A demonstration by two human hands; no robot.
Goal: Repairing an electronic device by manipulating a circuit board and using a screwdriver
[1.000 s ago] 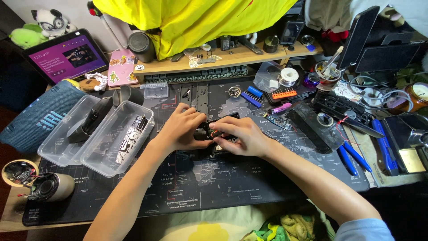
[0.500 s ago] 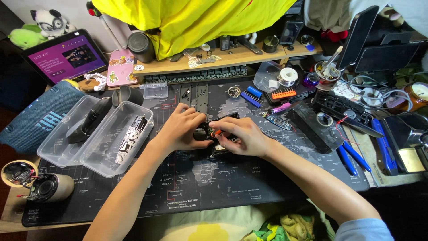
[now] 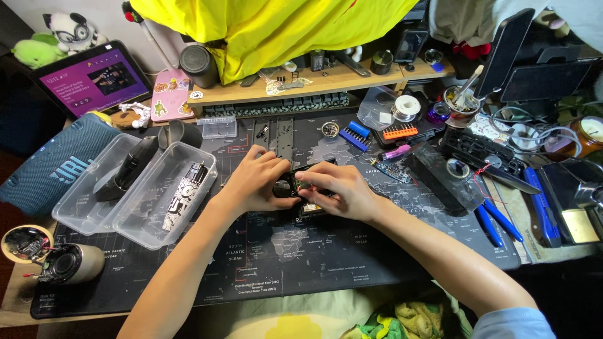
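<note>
Both hands meet over a small dark gadget (image 3: 301,188) at the middle of the black desk mat (image 3: 264,276). The left hand (image 3: 254,182) is curled around the gadget's left end, fingers closed on it; the right hand (image 3: 339,188) grips the right end, thumb and forefinger pinched on the top edge. The gadget's long axis runs roughly left to right across the mat; which end is its front cannot be told, as the hands cover most of it. Left of the hands lie two clear plastic trays (image 3: 125,207); blue-handled pliers (image 3: 496,220) lie well to the right.
</note>
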